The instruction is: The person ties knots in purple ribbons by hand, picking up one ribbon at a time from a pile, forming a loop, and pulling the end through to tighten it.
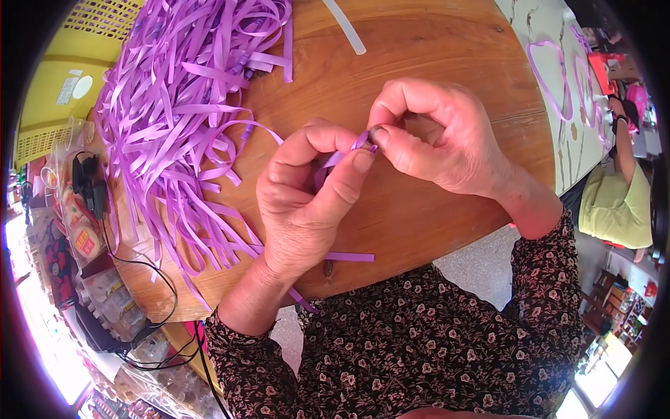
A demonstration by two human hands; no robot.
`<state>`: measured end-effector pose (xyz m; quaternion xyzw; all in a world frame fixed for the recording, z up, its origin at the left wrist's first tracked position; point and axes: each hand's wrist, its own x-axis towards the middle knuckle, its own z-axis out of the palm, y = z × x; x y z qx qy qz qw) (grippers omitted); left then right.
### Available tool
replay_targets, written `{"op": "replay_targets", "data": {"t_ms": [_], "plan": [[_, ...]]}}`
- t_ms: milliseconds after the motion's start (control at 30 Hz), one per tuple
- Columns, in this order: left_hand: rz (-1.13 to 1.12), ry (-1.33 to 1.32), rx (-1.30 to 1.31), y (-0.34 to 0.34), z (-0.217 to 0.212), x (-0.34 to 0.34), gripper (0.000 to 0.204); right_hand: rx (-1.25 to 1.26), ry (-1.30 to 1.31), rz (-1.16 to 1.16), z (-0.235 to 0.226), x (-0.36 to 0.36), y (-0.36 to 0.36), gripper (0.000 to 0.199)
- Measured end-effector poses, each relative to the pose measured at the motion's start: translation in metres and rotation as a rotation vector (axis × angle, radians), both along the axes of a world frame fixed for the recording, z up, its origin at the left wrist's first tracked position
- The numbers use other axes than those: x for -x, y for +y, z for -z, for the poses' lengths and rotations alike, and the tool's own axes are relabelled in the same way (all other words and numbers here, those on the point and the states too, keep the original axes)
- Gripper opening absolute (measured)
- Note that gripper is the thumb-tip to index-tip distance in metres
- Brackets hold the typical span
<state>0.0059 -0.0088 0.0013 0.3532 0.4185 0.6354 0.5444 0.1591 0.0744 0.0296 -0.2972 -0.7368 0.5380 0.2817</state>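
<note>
Both my hands meet above the wooden table (pixel 447 63), fingertips nearly touching. My left hand (pixel 307 195) is closed, with a purple ribbon (pixel 361 140) pinched between thumb and forefinger; part of the ribbon runs back into the curled palm. My right hand (pixel 443 136) pinches the ribbon's end, thumb against forefinger. What exactly lies between the right fingertips is small and partly hidden. A large tangled heap of purple ribbons (pixel 174 105) spreads over the table left of my hands. One loose ribbon end (pixel 352 257) pokes out to the right from behind my left wrist.
A translucent strip (pixel 347 28) lies at the table's far side. Behind the heap stands a yellow plastic crate (pixel 77 49). Black cables (pixel 164 279) hang along the left edge. On the right, a marble-patterned table (pixel 541 42) holds purple ribbon loops (pixel 567 91), with a person in a yellow-green top (pixel 614 209) beside it.
</note>
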Motion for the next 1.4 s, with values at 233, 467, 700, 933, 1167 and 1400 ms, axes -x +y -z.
{"op": "replay_targets", "data": {"t_ms": [233,467,700,933,1167,1400], "plan": [[0.135,-0.286,0.043,-0.001,0.003,0.005,0.012,-0.122,0.002,-0.049,0.003,-0.001,0.000,0.006],[0.125,-0.327,0.064,0.000,0.008,0.009,0.012,-0.598,0.150,0.001,0.011,0.004,0.009,0.020],[0.134,-0.360,0.085,0.000,0.009,0.011,0.012,-0.674,0.152,-0.084,0.011,0.001,0.008,0.021],[0.138,-0.357,0.076,-0.002,0.011,0.012,0.012,-0.556,0.166,-0.107,0.008,-0.001,0.007,0.020],[0.159,-0.370,0.087,-0.001,0.011,0.011,0.012,-0.536,0.173,-0.104,0.011,-0.001,0.007,0.020],[0.140,-0.177,0.055,-0.001,-0.003,0.005,0.018,-0.745,0.131,-0.001,0.010,-0.002,0.009,0.014]]}}
